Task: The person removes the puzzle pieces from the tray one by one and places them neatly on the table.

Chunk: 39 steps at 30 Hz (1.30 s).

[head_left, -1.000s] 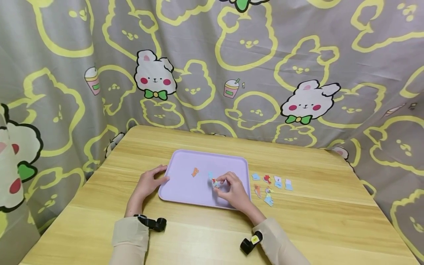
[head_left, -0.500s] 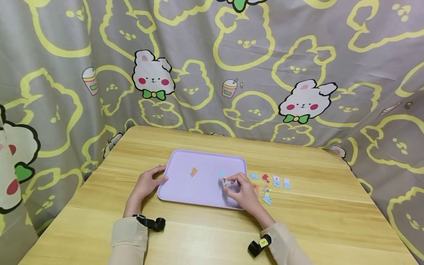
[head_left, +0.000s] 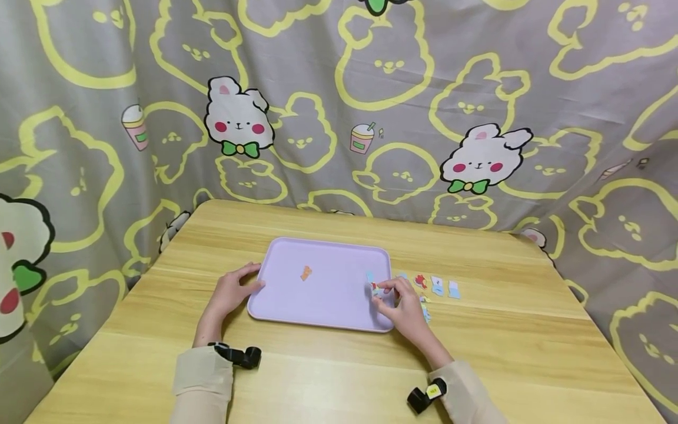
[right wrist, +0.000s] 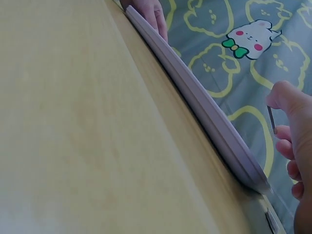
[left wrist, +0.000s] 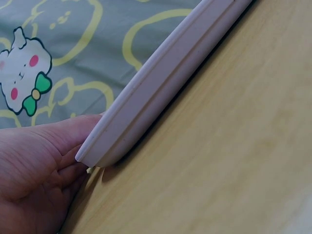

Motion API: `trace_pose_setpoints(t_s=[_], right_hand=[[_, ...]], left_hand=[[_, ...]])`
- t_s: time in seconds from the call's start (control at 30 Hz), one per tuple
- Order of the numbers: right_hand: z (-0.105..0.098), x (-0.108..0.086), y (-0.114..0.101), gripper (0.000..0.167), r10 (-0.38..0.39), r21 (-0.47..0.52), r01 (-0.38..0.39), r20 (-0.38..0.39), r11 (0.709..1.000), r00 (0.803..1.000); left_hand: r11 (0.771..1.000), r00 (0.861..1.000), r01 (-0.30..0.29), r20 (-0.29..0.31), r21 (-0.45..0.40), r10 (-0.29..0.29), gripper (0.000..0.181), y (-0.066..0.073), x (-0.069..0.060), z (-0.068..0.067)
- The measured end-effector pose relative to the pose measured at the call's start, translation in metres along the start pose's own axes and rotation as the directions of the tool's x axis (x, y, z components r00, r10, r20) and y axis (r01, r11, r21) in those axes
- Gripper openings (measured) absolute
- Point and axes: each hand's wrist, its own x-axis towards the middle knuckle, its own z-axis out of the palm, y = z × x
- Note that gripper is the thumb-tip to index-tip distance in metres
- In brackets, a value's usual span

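Observation:
My left hand (head_left: 230, 292) grips the left rim of the lilac tray (head_left: 323, 309), thumb over the edge; the left wrist view shows the fingers partly hidden by the rim. Over the tray's right side, my right hand (head_left: 406, 306) pinches a small colourful puzzle piece (head_left: 375, 288) between thumb and fingers. Its light blue end sticks out away from me. Seen edge-on in the right wrist view, the piece (right wrist: 271, 119) is a thin dark strip above the tray. An orange piece (head_left: 306, 272) lies on the tray, left of its middle.
Right of the tray, several flat pieces lie on the wooden table (head_left: 318, 377), among them a red one (head_left: 421, 281) and a white-and-blue one (head_left: 454, 289). My right hand covers some of them. A patterned curtain (head_left: 318, 176) hangs behind the table.
My right hand has moved right across the tray with the puzzle piece, now near the right rim and in front of some loose pieces. The left hand stays on the tray's rim.

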Motion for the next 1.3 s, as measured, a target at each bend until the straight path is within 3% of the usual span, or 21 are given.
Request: trace_pose_setpoints(t_s=[0.33, 0.83, 1.3], right_hand=[[-0.016, -0.007, 0.007, 0.024, 0.055, 0.016, -0.054, -0.029, 0.998, 0.998], [-0.052, -0.026, 0.032, 0.027, 0.059, -0.101, -0.075, -0.148, 0.992, 0.987], [-0.083, -0.043, 0.048, 0.027, 0.164, -0.183, -0.188, -0.139, 0.965, 0.977]], left_hand=[[1.000, 1.000, 0.010, 0.006, -0.006, -0.010, 0.053, 0.000, 0.001, 0.000], [1.000, 1.000, -0.005, -0.004, 0.001, 0.005, 0.053, -0.001, 0.001, 0.000], [1.000, 1.000, -0.001, -0.002, -0.012, 0.001, 0.053, -0.001, 0.001, 0.001]])
